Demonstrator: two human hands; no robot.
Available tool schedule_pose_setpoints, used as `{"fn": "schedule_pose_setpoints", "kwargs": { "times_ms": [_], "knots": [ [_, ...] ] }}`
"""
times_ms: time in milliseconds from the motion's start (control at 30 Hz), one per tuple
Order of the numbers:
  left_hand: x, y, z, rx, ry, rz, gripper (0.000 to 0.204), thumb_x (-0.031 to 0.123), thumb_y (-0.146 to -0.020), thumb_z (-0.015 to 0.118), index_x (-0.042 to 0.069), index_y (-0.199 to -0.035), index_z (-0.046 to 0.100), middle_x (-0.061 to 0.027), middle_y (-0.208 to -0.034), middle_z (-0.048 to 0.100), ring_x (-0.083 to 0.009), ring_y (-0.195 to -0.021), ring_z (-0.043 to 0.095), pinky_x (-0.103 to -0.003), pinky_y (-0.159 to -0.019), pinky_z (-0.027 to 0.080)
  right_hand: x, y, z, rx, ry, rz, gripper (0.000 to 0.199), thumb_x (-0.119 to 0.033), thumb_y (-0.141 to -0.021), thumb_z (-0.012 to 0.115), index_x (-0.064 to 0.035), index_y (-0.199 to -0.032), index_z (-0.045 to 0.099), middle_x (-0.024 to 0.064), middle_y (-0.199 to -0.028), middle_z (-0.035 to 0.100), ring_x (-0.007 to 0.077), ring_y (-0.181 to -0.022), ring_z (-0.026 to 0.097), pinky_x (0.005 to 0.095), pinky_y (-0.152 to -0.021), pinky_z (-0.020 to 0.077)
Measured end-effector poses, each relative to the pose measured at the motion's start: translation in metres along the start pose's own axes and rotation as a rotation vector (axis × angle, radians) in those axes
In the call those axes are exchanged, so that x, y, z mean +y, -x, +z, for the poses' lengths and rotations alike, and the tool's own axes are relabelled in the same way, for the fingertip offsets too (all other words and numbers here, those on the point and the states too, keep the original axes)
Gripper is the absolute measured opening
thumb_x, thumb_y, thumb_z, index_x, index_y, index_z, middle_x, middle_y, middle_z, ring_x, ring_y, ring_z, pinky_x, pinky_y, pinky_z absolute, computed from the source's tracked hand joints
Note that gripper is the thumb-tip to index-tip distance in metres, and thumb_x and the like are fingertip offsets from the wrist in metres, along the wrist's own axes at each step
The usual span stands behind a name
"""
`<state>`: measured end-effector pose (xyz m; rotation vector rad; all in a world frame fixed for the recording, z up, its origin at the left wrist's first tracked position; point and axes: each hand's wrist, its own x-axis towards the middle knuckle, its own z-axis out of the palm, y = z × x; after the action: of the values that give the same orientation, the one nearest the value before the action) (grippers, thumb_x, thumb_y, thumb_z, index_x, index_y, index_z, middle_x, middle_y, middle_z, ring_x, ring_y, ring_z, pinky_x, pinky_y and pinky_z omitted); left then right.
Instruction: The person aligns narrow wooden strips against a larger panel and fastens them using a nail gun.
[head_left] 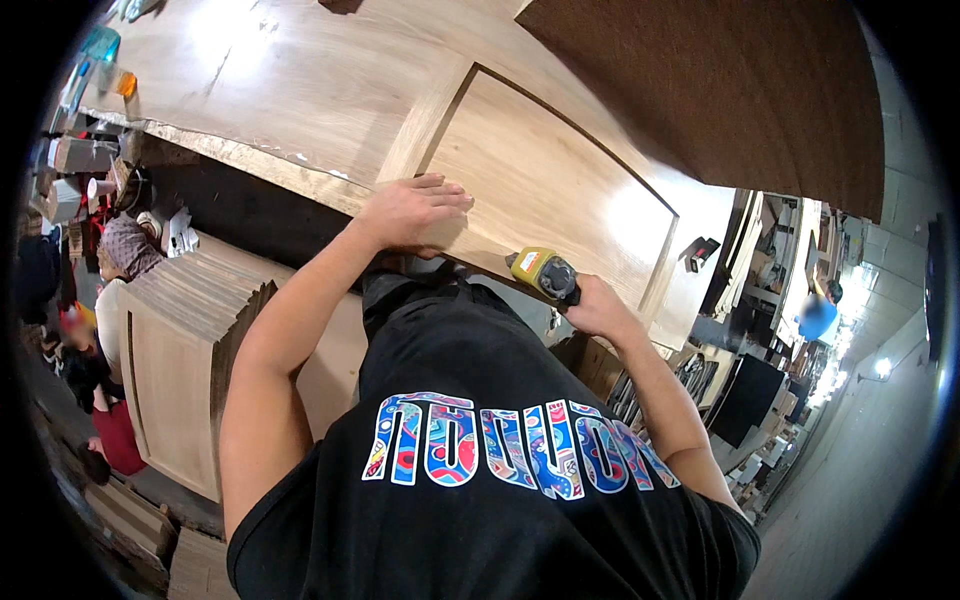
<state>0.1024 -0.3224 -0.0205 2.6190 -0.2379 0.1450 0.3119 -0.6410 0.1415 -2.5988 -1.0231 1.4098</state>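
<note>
A pale wood panel door with a raised frame [550,160] lies on the workbench in front of me. My left hand [412,208] rests on its near left corner, fingers stretched out and flat, with nothing held. My right hand [598,306] is wrapped round the black handle of a yellow and black power tool [540,268], shaped like a nail gun. The tool's head is at the near edge of the door, to the right of my left hand. Its tip is hidden, so I cannot tell whether it touches the wood.
Light wood sheeting [290,85] covers the bench to the left. A dark brown board [720,80] rises at the far right. A small black object [702,254] lies right of the door. Stacked wood doors [180,370] stand at my left. Several people are farther off.
</note>
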Motion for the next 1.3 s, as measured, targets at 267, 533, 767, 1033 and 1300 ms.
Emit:
{"fn": "schedule_pose_setpoints", "kwargs": {
  "times_ms": [267, 533, 767, 1033, 1300],
  "knots": [
    [-0.009, 0.005, 0.015, 0.036, 0.036, 0.009, 0.080, 0.042, -0.076, 0.096, 0.020, -0.147, 0.066, 0.0033, -0.169, 0.059, -0.0174, -0.158, 0.052, -0.042, -0.137, 0.037, -0.017, -0.006, -0.013, -0.017, 0.084, -0.112, 0.045, -0.015, -0.079, 0.074, -0.0015, -0.122, 0.076, 0.0312, -0.104, 0.078, 0.0475, -0.100, 0.077, 0.0505, -0.092, 0.0609],
    [-0.004, 0.006, 0.004, 0.053, 0.122, 0.046, 0.085, 0.038, -0.074, 0.100, 0.013, -0.147, 0.065, -0.0045, -0.166, 0.061, -0.0245, -0.155, 0.055, -0.045, -0.135, 0.039, -0.039, -0.037, 0.022, -0.006, -0.158, -0.256, 0.042, -0.012, -0.083, 0.074, 0.0038, -0.121, 0.074, 0.0278, -0.106, 0.079, 0.0380, -0.100, 0.077, 0.0443, -0.092, 0.0590],
    [-0.006, 0.006, 0.006, 0.087, 0.129, 0.068, 0.087, 0.035, -0.069, 0.101, 0.012, -0.145, 0.065, -0.0055, -0.163, 0.063, -0.0260, -0.153, 0.057, -0.046, -0.133, 0.041, -0.068, -0.035, 0.014, 0.002, -0.151, -0.197, 0.041, -0.010, -0.084, 0.074, 0.0026, -0.123, 0.074, 0.0279, -0.109, 0.080, 0.0382, -0.104, 0.078, 0.0436, -0.099, 0.0582],
    [-0.009, 0.003, 0.007, 0.166, 0.129, 0.129, 0.077, 0.034, -0.069, 0.099, 0.009, -0.136, 0.070, -0.0077, -0.155, 0.069, -0.0284, -0.148, 0.060, -0.046, -0.128, 0.045, -0.055, -0.044, 0.012, -0.046, -0.063, -0.159, 0.046, -0.009, -0.076, 0.067, 0.0029, -0.120, 0.074, 0.0316, -0.105, 0.078, 0.0442, -0.102, 0.077, 0.0468, -0.096, 0.0591],
    [-0.010, 0.019, 0.004, 0.242, 0.008, 0.064, 0.084, 0.039, -0.073, 0.098, 0.008, -0.144, 0.065, -0.0108, -0.163, 0.062, -0.0290, -0.154, 0.055, -0.049, -0.132, 0.040, -0.070, -0.042, 0.000, -0.045, 0.055, -0.159, 0.051, -0.011, -0.070, 0.065, 0.0040, -0.118, 0.074, 0.0344, -0.106, 0.076, 0.0500, -0.103, 0.075, 0.0490, -0.097, 0.0590]
  ]
}}
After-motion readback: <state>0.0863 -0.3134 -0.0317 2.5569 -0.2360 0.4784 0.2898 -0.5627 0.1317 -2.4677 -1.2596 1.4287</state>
